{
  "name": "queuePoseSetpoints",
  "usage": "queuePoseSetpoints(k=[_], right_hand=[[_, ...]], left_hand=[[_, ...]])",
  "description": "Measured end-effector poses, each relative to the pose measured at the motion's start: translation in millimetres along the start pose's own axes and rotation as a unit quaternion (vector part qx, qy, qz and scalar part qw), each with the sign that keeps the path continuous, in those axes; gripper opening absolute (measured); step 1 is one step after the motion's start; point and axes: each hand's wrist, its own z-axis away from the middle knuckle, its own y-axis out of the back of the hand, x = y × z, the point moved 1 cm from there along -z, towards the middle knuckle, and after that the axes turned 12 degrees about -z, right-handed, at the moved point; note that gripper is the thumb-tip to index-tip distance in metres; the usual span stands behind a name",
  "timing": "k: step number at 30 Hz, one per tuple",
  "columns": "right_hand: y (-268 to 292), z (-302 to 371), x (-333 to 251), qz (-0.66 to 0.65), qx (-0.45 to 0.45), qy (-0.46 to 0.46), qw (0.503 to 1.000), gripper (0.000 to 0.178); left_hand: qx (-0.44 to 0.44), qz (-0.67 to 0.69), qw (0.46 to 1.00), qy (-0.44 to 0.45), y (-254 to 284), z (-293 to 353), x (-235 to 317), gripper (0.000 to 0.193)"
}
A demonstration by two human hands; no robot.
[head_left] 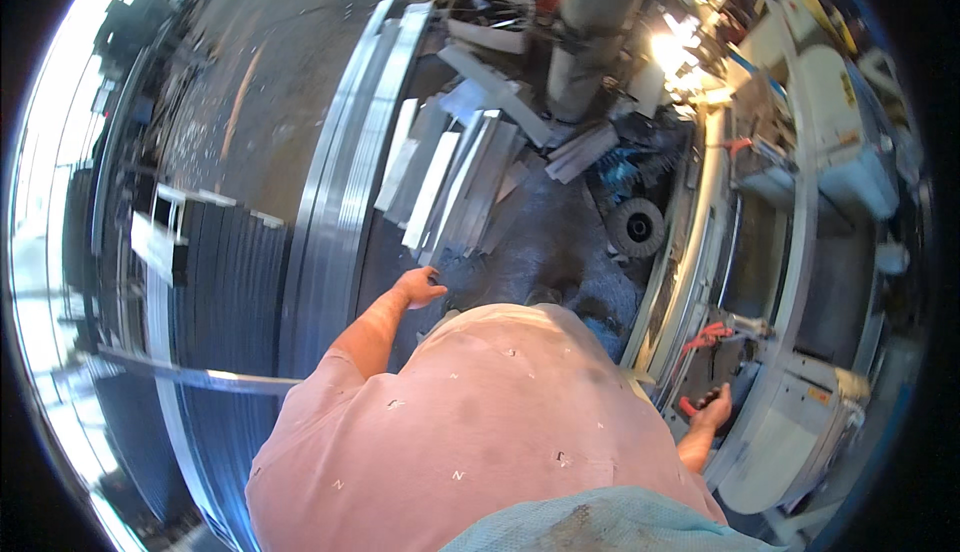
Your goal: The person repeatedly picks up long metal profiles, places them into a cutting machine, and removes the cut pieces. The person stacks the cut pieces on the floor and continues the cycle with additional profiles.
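My left hand (419,288) hangs over the floor beside the near ends of a pile of short silver metal bars (450,182). Nothing shows in it, and its fingers are a little apart. At the right, my right hand (713,408) is closed about a red handle (688,407) low on the machine. What that handle joins to is hard to make out. Just beyond this hand, a red-handled clamp (708,334) is fixed to the machine bed (790,422).
Long metal profiles (340,152) lie left of the short bars, with a stack of dark profiles (225,282) farther left. A thick pillar (590,42) stands ahead. A round wheel-like part (636,227) rests near the machine's metal rail (700,212). Offcuts litter the floor.
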Motion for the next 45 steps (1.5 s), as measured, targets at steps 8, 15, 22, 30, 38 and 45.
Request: queuePoseSetpoints(k=[8,15,22,30,38,45], right_hand=[[-163.7,168.9,82.9,0.375,-0.397,-0.039,0.837,0.028],[-274.2,239.3,138.1,0.523,-0.524,-0.071,0.668,0.031],[-435.6,274.9,153.0,0.587,-0.536,0.032,0.607,0.036],[-532.6,366.2,180.7,0.526,-0.558,0.032,0.641,0.03],[-467.8,391.4,252.5,0.701,-0.556,0.089,0.438,0.042],[-484.5,448.8,282.6,0.647,-0.593,0.066,0.475,0.045]], left_hand=[[0.019,0.083,0.983,0.161,-121.3,120.3,-223.7,0.057],[-0.078,0.033,0.93,0.356,-213.5,253.6,-340.5,0.066],[0.069,0.388,0.828,0.398,-243.7,278.5,-272.4,0.043],[-0.012,0.283,0.93,0.235,-245.2,217.8,-288.5,0.065],[-0.039,0.222,0.929,0.294,-159.5,227.9,-438.9,0.061],[0.054,0.2,0.926,0.314,-23.5,213.6,-537.5,0.069]])
